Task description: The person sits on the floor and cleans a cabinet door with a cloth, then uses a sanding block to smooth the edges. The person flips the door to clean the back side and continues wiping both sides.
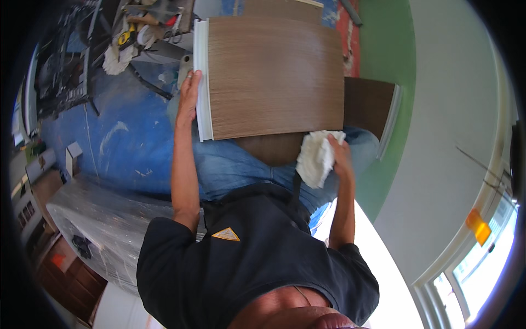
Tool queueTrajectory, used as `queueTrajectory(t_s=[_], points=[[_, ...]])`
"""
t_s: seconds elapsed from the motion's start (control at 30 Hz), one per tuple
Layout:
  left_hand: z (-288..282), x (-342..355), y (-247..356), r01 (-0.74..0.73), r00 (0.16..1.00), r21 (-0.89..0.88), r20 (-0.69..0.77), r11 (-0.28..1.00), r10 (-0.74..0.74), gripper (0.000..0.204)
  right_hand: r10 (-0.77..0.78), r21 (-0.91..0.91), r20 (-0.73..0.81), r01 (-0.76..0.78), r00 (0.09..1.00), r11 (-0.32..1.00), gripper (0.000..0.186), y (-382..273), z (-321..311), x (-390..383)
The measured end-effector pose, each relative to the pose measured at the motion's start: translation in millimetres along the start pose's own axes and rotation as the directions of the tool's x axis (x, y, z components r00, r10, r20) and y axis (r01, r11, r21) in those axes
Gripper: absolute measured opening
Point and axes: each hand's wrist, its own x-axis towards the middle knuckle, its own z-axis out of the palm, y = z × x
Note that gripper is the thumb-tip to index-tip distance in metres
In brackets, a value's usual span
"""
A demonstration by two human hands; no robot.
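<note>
A brown wood-grain panel (276, 79) lies in front of me, above my lap, with a white profile strip (203, 82) along its left edge. My left hand (189, 97) rests against the outer side of that strip, the fingers pointing away from me along it. Near the panel's lower right corner my right hand (341, 156) grips a crumpled white cloth (316, 159). The cloth hangs over my right thigh, close to the panel's near edge. The fingertips of the right hand are partly sunk in the cloth.
Another brown panel (370, 107) with a pale edge strip sits to the right, by the green wall band (386, 66). At the far left are a yellow tape measure (126, 36) and several tools. A plastic-wrapped bulky item (115, 225) stands at my left. Blue sheeting (120, 137) covers the floor.
</note>
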Motion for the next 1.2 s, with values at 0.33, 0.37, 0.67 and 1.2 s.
queueTrajectory(t_s=[0.33, 0.37, 0.67, 1.2], points=[[-0.6, -0.3, -1.5, 0.035, 0.997, 0.001, 0.075, 0.999, -0.035, 0.05, -0.278, -0.034, 0.114, 0.284, 0.954, 0.958, 0.034, -146.3, -10.0, 183.9], [1.3, -2.8, 1.7, -0.031, 0.998, 0.006, 0.062, 1.0, 0.03, 0.052, -0.252, -0.123, 0.068, 0.259, 0.965, 0.958, 0.034, -146.5, -2.3, 201.3], [33.2, -32.5, 45.9, -0.076, 0.994, 0.155, -0.065, 0.985, 0.087, 0.054, -0.165, -0.191, 0.019, 0.165, 0.986, 0.968, 0.055, -130.2, 14.8, 242.1], [51.2, -2.1, 153.2, -0.708, 0.647, 0.157, -0.246, 0.688, 0.722, 0.047, -0.793, 0.194, -0.312, 0.852, 0.523, 0.485, 0.04, -272.9, 39.4, 53.7]])
